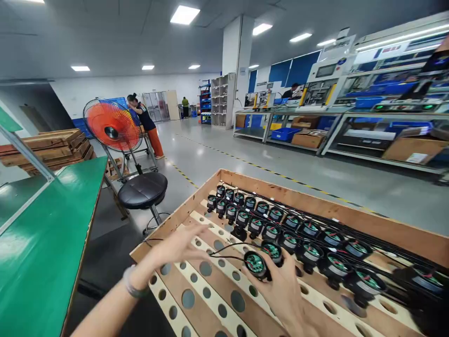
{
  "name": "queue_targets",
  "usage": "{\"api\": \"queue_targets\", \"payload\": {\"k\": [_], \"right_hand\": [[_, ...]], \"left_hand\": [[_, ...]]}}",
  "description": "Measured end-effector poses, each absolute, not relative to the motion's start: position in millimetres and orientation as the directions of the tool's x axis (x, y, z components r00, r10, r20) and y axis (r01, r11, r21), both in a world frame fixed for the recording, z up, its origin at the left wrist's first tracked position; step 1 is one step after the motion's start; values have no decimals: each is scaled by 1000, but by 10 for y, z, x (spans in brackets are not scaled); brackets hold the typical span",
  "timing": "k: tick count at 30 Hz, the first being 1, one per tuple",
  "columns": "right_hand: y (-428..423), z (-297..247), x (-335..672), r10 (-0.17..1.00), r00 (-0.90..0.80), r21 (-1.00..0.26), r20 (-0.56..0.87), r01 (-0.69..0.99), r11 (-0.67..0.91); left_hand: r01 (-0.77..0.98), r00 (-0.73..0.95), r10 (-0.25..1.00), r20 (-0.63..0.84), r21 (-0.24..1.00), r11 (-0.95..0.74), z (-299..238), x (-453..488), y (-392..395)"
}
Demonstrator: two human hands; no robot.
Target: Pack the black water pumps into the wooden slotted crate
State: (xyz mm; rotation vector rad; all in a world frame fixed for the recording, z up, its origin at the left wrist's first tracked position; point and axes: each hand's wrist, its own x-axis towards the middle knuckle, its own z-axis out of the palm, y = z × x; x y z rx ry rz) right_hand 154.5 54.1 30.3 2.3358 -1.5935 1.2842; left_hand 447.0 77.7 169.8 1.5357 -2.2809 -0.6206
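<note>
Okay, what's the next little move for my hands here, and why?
Probably lower the black motor in the right hand into an empty hole of the wooden tray: later rows are filled, near holes are bare, and the left hand hovers open.

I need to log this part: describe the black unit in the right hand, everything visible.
The black unit is a small round motor-like part with a dark casing and a green circular board on its upward-tilted face. Thin black wires run from it leftward. The right hand grips it from below, over the wooden tray of holes.
</note>
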Motion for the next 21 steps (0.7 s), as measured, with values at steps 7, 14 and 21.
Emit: {"api": "queue_targets", "payload": {"k": [7,14,21], "right_hand": [[315,187,2093,-813,238,-470,531,-716,-517],[-178,280,2618,-908,259,-823,328,-395,-410],[-365,344,2602,-932,299,-946,205,-184,-267]], "left_hand": [[-716,-249,-964,93,653,247,1051,3710,494],[-751,-313,-945,96,584,309,1128,4361,-147],[-768,-424,-905,4,529,362,1519,4950,-559]]}}
